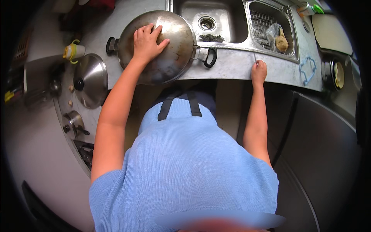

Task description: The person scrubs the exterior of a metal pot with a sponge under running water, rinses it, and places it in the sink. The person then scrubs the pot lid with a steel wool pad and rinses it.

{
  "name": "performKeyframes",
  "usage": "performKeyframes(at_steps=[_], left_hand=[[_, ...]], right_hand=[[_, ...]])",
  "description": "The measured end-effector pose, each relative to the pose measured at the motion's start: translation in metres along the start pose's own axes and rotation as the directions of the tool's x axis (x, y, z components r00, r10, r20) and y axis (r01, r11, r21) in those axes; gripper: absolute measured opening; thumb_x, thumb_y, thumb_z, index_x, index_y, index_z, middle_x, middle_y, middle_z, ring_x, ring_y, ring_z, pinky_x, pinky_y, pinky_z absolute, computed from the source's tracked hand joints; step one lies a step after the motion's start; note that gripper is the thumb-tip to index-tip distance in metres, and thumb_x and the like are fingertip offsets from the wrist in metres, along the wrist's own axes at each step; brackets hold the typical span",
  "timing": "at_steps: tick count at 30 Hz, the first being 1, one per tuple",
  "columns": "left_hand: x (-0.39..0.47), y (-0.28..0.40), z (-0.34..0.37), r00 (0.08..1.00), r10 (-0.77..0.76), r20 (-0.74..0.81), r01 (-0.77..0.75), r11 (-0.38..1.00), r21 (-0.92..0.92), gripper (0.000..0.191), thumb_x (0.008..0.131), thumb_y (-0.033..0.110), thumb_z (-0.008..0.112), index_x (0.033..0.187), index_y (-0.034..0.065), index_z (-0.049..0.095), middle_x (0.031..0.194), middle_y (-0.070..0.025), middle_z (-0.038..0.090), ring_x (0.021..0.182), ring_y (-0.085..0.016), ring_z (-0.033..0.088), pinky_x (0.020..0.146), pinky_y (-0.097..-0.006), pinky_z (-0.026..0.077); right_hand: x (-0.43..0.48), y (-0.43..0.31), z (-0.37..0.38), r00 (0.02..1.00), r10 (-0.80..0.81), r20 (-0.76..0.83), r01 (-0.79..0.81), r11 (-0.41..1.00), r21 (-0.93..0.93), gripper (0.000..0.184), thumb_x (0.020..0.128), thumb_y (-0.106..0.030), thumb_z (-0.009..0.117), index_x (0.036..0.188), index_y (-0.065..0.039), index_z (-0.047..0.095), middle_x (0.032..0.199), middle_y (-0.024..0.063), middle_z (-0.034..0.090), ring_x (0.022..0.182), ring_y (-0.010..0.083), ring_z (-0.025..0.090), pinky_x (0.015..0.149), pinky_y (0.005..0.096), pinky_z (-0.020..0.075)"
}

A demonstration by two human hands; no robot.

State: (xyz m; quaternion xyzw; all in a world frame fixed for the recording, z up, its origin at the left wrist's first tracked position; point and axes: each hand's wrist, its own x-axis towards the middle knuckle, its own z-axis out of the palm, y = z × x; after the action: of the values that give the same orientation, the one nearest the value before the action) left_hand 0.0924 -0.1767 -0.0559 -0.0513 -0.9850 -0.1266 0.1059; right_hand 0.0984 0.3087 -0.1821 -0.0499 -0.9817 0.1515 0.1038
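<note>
An upturned two-handled metal pan (pixel 174 58), its underside stained brown, lies on the marble counter (pixel 229 66) and reaches over its front edge. My left hand (pixel 149 42) rests flat on it with the fingers spread. To the right, at the counter edge before the sink divider, my right hand (pixel 258 69) is closed on a thin rod-like thing (pixel 255 57), too small to name. Dark wet scraps (pixel 212 38) lie in the left basin (pixel 220 21) near its drain. A wire rack in the right basin (pixel 256 17) carries a plastic bag (pixel 273 32) and a brownish lump (pixel 281 43).
Left of the pan are a domed steel lid (pixel 91 81), a yellow-handled cup (pixel 74 51) and a small lidded saucepan (pixel 74 123). A blue plastic frame (pixel 307 69), a cutting board (pixel 330 33) and a round metal container (pixel 333 74) are at the right.
</note>
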Motion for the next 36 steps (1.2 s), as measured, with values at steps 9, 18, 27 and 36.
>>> performKeyframes(at_steps=[9,18,27,36], left_hand=[[-0.007,-0.016,0.010,0.982,0.167,-0.093,-0.151,0.975,0.165,0.062,0.080,0.060,0.061,0.126,0.0180,0.059,0.138,-0.0121,0.049,0.132,-0.036,0.040,0.106,-0.0615,0.029],[-0.007,-0.022,0.016,0.994,0.106,0.042,-0.108,0.993,0.053,0.070,0.081,0.063,0.059,0.138,0.0227,0.049,0.152,-0.0097,0.035,0.143,-0.036,0.022,0.111,-0.0659,0.014],[-0.008,-0.020,0.014,0.993,0.112,0.024,-0.114,0.990,0.080,0.067,0.082,0.060,0.062,0.137,0.0239,0.049,0.152,-0.0071,0.036,0.143,-0.032,0.025,0.112,-0.0625,0.015],[-0.006,-0.020,0.014,0.993,0.114,0.022,-0.115,0.992,0.042,0.070,0.081,0.063,0.060,0.137,0.0227,0.050,0.150,-0.0092,0.037,0.142,-0.034,0.024,0.111,-0.0646,0.013]], right_hand=[[-0.129,-0.226,-0.038,0.659,0.116,0.743,-0.714,-0.215,0.666,0.006,0.097,-0.012,0.053,0.102,-0.008,0.052,0.068,0.0042,0.059,0.048,0.0116,0.052,0.043,0.0237,0.0427],[-0.132,-0.246,-0.024,0.592,0.106,0.799,-0.750,-0.290,0.595,0.009,0.100,-0.015,0.049,0.101,-0.006,0.051,0.062,0.0027,0.054,0.044,0.0105,0.047,0.041,0.0252,0.0386],[-0.111,-0.265,-0.023,0.561,0.182,0.808,-0.696,-0.425,0.579,0.008,0.098,-0.014,0.050,0.095,-0.006,0.052,0.063,0.0030,0.053,0.048,0.0123,0.048,0.044,0.0271,0.0400],[-0.122,-0.246,-0.020,0.515,0.239,0.823,-0.752,-0.334,0.568,0.009,0.098,-0.013,0.050,0.099,-0.004,0.051,0.060,0.0029,0.052,0.044,0.0116,0.046,0.040,0.0257,0.0389]])
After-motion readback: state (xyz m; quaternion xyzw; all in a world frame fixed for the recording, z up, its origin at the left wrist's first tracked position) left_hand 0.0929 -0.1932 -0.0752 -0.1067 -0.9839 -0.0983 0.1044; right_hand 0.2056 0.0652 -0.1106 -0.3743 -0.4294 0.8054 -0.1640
